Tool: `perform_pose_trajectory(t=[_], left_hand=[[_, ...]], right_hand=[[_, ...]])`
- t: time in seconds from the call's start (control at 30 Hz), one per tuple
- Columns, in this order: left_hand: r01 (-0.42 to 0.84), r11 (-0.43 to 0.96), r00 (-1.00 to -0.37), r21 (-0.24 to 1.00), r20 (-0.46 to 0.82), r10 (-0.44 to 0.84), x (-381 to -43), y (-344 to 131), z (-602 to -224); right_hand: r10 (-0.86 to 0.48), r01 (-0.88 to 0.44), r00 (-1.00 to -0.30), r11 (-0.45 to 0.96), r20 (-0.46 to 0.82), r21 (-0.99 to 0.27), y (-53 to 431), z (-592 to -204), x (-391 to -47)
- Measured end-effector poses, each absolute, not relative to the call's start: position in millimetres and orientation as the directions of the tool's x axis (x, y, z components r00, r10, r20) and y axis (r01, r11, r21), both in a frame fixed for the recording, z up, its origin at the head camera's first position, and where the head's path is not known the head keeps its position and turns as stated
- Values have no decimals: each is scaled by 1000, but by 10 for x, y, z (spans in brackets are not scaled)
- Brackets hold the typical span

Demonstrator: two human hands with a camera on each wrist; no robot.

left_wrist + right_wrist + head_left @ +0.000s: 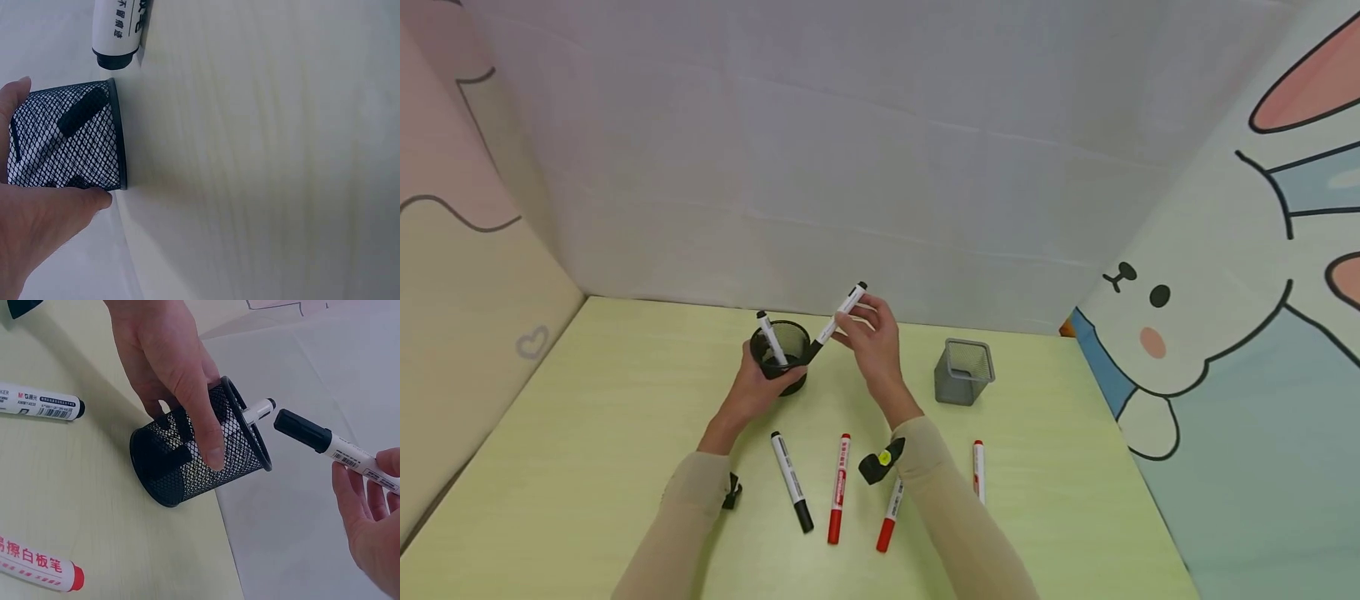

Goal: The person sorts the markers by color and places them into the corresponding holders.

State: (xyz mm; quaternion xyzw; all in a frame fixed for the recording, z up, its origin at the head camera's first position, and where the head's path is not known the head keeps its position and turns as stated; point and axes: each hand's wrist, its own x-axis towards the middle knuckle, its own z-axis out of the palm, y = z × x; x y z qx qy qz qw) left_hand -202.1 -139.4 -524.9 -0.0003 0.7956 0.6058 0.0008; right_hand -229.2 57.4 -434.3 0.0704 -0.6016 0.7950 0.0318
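Observation:
A round black mesh pen cup (pixel 234 453) is gripped by my left hand (pixel 758 390), whose thumb and fingers wrap its sides. The cup tilts in the right wrist view, its mouth towards my right hand (pixel 877 343). Inside it leans a white marker (pixel 772 340), its black cap lower down behind the mesh. My right hand pinches a black-capped whiteboard marker (pixel 841 318) by its white barrel. That marker slants downward, with its black cap right at the cup's rim in the head view; a small gap shows between them in the right wrist view.
On the pale wooden table (pixel 625 400) lie a black-capped marker (pixel 792 479), a red marker (pixel 839 490), and two more red ones partly behind the right forearm. A grey square mesh pen holder (pixel 958 387) stands to the right. White sheeting (pixel 850 208) rises behind the table.

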Motion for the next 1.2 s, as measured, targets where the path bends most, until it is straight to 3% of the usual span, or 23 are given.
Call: perform_pose_trajectory(t=[0.47, 0.83, 1.2], left_hand=[[-6, 258, -1000, 966, -4, -9, -2061, -1384, -5294], [31, 261, -1000, 965, 31, 4, -2057, -1379, -5261], [154, 198, -988, 968, 145, 60, -2011, -1382, -5209]], right_hand=[[-61, -189, -974, -308, 218, -932, 358, -4409, -2413], [-186, -338, -922, -50, 341, -940, 221, -4477, -2384], [-366, -444, -857, 168, 363, -880, 129, -4501, -2292]])
